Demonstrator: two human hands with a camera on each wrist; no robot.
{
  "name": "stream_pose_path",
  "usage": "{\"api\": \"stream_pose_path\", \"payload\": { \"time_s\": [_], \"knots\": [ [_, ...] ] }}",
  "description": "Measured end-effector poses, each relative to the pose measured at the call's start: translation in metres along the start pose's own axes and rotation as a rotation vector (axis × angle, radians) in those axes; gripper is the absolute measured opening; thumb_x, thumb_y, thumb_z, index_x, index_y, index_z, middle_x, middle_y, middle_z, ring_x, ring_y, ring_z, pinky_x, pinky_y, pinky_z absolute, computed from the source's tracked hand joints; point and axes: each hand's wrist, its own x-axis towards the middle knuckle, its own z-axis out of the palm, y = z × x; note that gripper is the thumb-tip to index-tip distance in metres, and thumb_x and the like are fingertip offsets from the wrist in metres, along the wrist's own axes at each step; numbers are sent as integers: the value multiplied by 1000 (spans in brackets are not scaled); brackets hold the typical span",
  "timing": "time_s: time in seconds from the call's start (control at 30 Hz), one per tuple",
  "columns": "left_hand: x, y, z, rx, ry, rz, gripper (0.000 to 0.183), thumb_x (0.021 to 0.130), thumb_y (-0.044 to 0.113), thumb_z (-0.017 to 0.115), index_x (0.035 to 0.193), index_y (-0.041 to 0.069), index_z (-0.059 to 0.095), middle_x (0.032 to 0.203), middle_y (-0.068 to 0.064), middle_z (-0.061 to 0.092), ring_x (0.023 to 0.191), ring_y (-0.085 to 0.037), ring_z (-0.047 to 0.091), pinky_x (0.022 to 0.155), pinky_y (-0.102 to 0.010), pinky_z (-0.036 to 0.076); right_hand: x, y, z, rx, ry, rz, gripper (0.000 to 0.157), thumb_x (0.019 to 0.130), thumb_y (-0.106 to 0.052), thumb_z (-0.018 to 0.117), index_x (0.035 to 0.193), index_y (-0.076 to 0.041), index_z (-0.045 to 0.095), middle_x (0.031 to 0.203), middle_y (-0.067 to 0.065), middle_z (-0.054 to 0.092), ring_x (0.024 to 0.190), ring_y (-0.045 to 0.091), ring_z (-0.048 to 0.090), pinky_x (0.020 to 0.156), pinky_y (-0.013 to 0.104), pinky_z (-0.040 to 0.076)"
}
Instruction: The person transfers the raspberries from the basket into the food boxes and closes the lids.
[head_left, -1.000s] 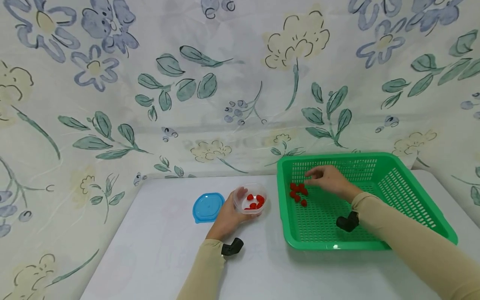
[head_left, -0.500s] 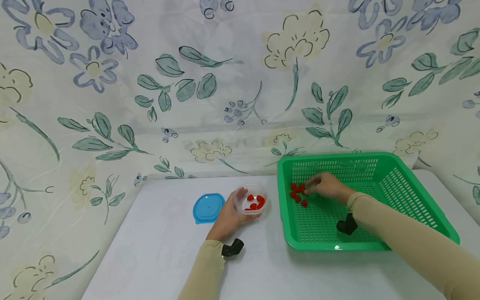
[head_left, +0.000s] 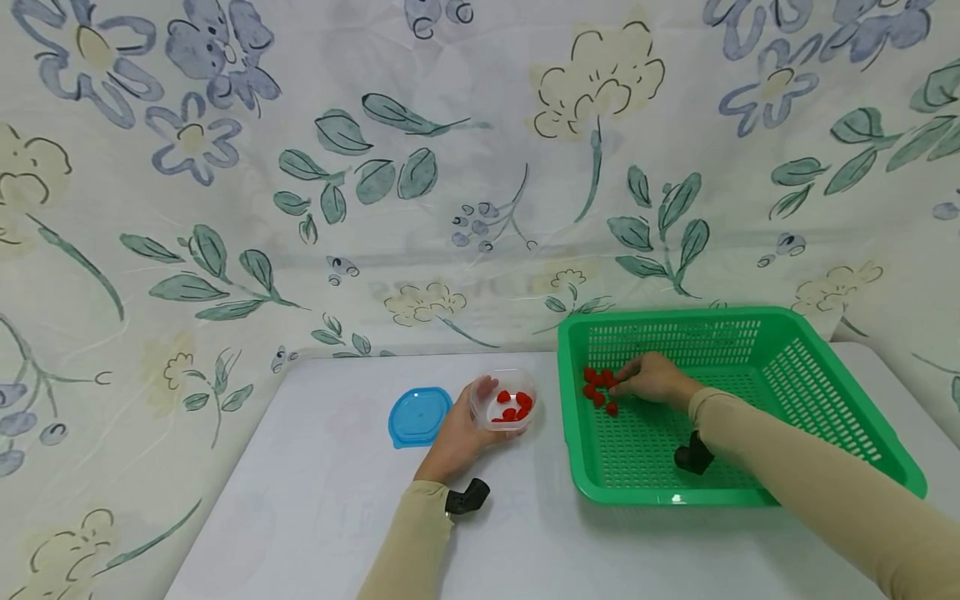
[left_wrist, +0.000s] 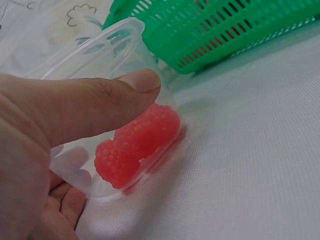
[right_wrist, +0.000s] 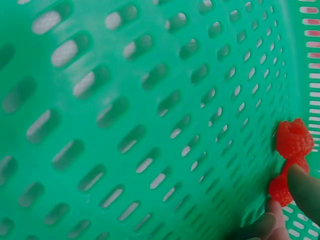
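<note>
My left hand (head_left: 459,432) grips a clear plastic cup (head_left: 480,410), thumb along one side and fingers round the other. Several red raspberries (left_wrist: 150,131) lie at the bottom of the cup. Inside the green basket (head_left: 675,497), my right hand (head_left: 656,379) reaches down to a cluster of raspberries (head_left: 598,400) near the left wall. In the right wrist view, its thumb and fingers lie on either side of a raspberry (right_wrist: 280,190), pinching it. A further raspberry (right_wrist: 294,139) sits just beyond the thumb against the basket wall.
A blue lid (head_left: 418,417) lies on the white table (head_left: 315,500), left of the cup. The basket's raised rim stands between the cup and the raspberries in the basket. A floral cloth (head_left: 480,183) hangs behind the table.
My right hand has lowered into the basket, and its fingertips have come down onto a raspberry at the cluster's right side. The left hand and cup stay in place.
</note>
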Motion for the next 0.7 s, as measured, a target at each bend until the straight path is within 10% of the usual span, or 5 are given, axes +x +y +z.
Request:
{"api": "stream_pose_path", "payload": {
  "time_s": [0.7],
  "knots": [
    [4,-2,1,-5,4,3,100,73,27,92,154,15,35,152,2,48,142,-25,39,112,-50,39,-4,-12,-10,24,29,-1,43,95,-22,67,123,10,62,128,27,57,113,40,57,92,51,51]
  ]
}}
